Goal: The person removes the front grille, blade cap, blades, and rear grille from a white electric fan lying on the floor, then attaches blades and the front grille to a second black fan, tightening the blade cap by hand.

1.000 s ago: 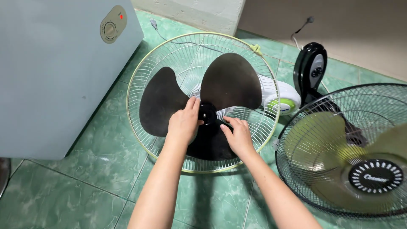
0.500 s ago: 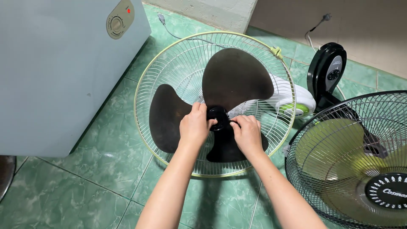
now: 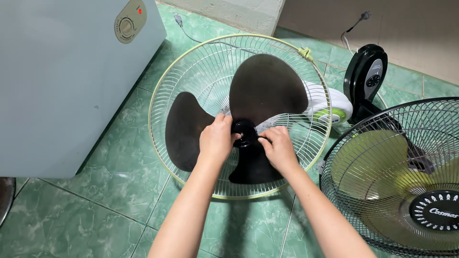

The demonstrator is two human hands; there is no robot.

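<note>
The black hub cap [image 3: 245,132] is grasped by the left hand [image 3: 216,139] and right hand [image 3: 277,149], with the black blade [image 3: 248,110] seated in the rear guard [image 3: 191,62] and no front guard fitted.

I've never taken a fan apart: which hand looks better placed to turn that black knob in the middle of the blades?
Probably the left hand: its fingers already wrap the knob at the blade centre. The right hand only touches its lower edge.

round black badge [image 3: 436,210] at the dark fan grille's centre, bottom right
</note>
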